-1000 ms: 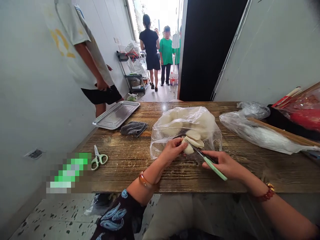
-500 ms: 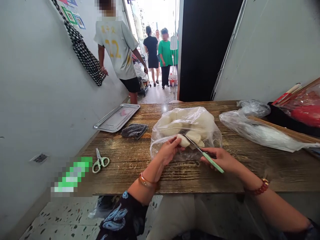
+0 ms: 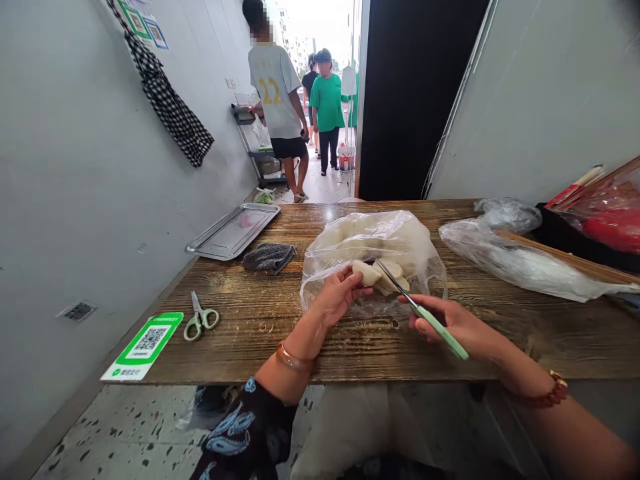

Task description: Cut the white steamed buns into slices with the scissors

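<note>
My left hand pinches a pale, whitish piece of food between thumb and fingers. My right hand is wrapped around the light green handle of a slim-bladed knife. Its blade points up and to the left, its tip close beside the held piece. More pale slices lie by the blade at the mouth of a clear plastic bag. Large, rounded pale lumps fill the bag; their exact kind is unclear. My left wrist rests near the table surface.
A metal tray, a grey cloth, green-handled scissors and a QR-code card lie on the left of the wooden table. Plastic bags sit right. Several people stand toward the doorway, including one in green.
The knife has drawn back slightly right, away from the held piece, and my right hand moved right with it. The person in the white shirt walked farther toward the doorway.
</note>
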The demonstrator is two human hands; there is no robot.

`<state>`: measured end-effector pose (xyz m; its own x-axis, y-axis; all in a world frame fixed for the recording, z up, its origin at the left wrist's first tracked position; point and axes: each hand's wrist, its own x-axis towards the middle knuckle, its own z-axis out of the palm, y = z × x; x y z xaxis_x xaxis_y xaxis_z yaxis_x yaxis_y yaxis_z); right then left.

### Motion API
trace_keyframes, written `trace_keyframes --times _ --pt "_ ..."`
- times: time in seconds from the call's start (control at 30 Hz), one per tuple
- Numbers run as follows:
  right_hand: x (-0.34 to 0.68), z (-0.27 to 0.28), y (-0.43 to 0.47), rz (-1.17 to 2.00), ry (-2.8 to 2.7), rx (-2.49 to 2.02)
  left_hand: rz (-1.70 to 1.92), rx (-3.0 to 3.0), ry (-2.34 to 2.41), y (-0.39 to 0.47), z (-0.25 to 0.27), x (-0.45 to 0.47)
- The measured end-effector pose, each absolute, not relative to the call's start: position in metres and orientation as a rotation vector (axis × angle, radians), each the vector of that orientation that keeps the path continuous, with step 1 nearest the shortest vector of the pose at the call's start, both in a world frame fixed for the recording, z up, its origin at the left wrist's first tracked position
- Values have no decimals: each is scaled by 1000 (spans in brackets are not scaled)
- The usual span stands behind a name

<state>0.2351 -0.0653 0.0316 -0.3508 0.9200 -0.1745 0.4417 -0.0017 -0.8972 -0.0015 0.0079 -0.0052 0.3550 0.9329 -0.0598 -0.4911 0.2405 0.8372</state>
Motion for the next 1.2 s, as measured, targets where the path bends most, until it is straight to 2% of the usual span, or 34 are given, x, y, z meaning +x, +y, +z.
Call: trace_keyframes --times 0.4,1.2 --pt "254 20 -81 999 -2004 -1614 1172 693 614 11 -7 -3" --pt "248 28 -83 1032 -2016 -1610 1114 813 603 6 -7 3"
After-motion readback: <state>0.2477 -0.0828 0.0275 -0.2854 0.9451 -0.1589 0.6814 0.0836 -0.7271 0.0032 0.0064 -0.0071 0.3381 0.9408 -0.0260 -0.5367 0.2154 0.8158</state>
